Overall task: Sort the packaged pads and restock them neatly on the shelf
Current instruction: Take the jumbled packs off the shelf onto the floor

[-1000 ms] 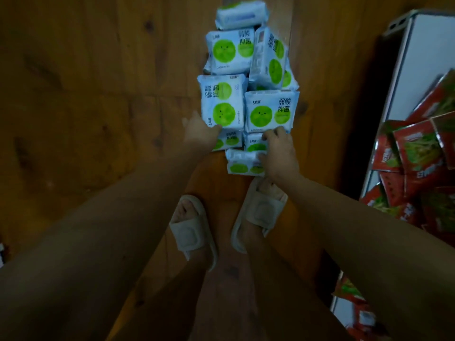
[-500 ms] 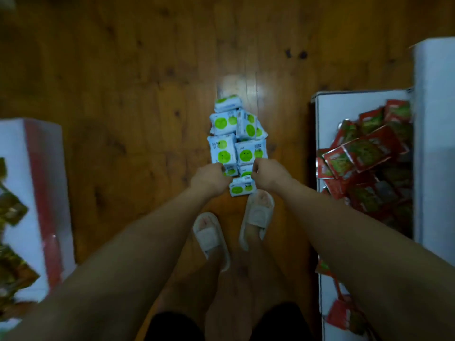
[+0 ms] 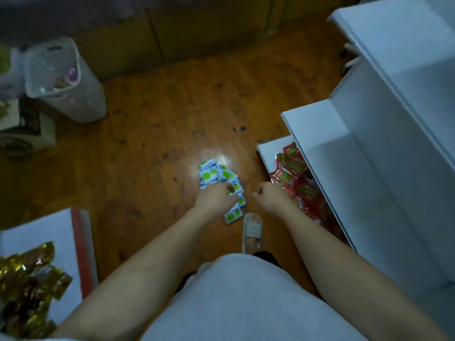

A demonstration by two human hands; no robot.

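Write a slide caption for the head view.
Left hand grips pad packs above the wooden floor; right hand curled, empty.

Wooden plank floor (image 3: 152,134), glossy, dark spots. Directly on it: heap of white-and-green pad packs (image 3: 216,174) at centre; white perforated basket (image 3: 73,94) far left; white shelf unit (image 3: 369,168) at right, lowest shelf strewn with red sachets (image 3: 293,168); slipper (image 3: 251,228) just beside pack heap.
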